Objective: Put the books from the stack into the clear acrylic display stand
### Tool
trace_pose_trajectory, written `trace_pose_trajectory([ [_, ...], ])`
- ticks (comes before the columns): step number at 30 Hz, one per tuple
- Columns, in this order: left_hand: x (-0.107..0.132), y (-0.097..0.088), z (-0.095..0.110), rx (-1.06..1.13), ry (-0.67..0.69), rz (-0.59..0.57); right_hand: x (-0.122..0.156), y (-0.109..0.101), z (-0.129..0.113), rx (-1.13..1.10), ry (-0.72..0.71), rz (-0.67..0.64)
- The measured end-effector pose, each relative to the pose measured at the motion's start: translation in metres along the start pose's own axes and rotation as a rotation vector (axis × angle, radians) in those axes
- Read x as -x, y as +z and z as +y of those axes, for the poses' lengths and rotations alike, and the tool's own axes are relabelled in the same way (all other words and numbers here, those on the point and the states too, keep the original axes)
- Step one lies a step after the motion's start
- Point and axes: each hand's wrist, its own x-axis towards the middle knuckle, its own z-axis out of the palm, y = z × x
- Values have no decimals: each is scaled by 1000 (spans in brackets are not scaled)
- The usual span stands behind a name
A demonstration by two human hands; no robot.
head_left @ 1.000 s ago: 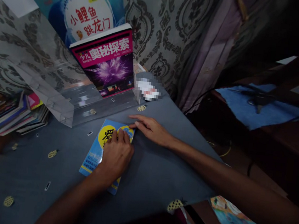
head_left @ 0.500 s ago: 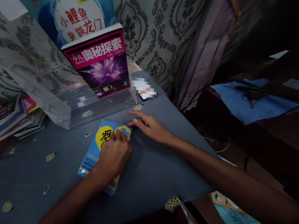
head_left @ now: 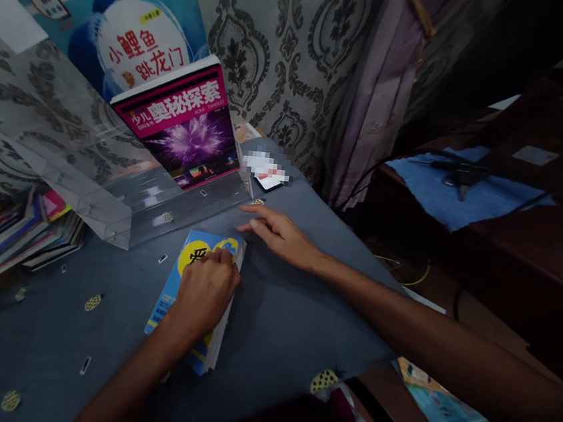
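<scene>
A thick blue book (head_left: 172,281) with yellow shapes on its cover lies at a slant on the grey tablecloth. My left hand (head_left: 211,284) rests on top of it, fingers curled together at the upper right of the cover and hiding much of the title. White page edges show along the book's right side. Beside the book's upper right corner, my right hand (head_left: 282,238) is open, fingers stretched to the left, holding nothing. Whether its fingertips touch the table I cannot tell.
A clear acrylic stand (head_left: 114,223) holds a magenta book (head_left: 189,131) and a larger teal book (head_left: 83,36) behind it. Books lean in a pile (head_left: 38,232) at the left. A phone (head_left: 268,173), partly pixelated, lies by the stand. Keys (head_left: 461,175) rest on blue cloth (head_left: 424,192) at the right.
The blue book's page edges have come into view on its right side, as my left hand has shifted slightly left with the cover. My right hand stays nearly in place.
</scene>
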Motion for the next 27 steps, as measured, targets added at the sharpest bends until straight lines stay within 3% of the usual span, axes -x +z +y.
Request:
trace_pose_trajectory([
  [8,2,-9,0,-3,-22,-43,0,1,2,-55,-114,72],
  [13,2,-5,3,-18,-29,-35,3,3,-2,-17,-145,54],
  [19,0,12,9,-52,-4,54,5,5,-1,299,-115,-87],
  [23,2,21,8,-42,-24,118,9,10,2,487,-113,-112],
  [27,10,37,-6,-12,84,298,13,15,1,513,-117,-103],
])
